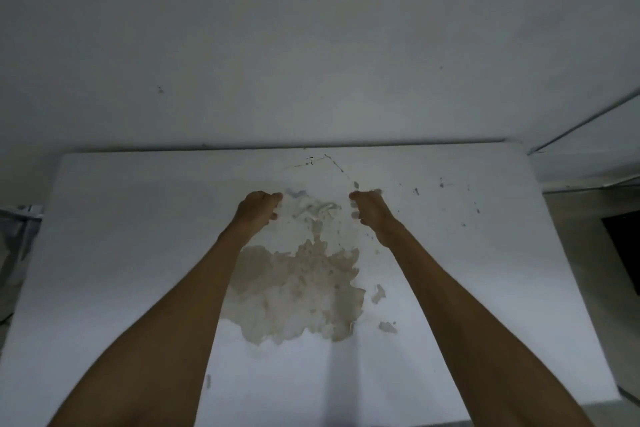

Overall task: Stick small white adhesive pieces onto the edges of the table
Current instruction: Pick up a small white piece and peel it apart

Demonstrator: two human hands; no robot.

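Both my arms reach out over the white tabletop (104, 288), my hands held side by side with a gap between them, past the middle and toward the far edge that runs along the pale wall (311, 45). My left hand (258, 210) has its fingers curled inward, thumb tip toward the gap; my right hand (372, 211) mirrors it, fingers bent and knuckles up. Whether either grip has hold of anything I cannot tell: the fingertips are blurred and too small to read, and no white adhesive piece stands out against the white surface, so I cannot say where one is. Between and beneath my forearms a large tan stain (298, 291) spreads over the middle of the tabletop, with paler smears running from it up toward my hands. Small grey flecks (441, 184) dot the surface toward the far right corner, and a thin scratched line (337, 166) slants near the far edge, just beyond my right hand. Two small grey patches (381, 295) lie to the right of the stain
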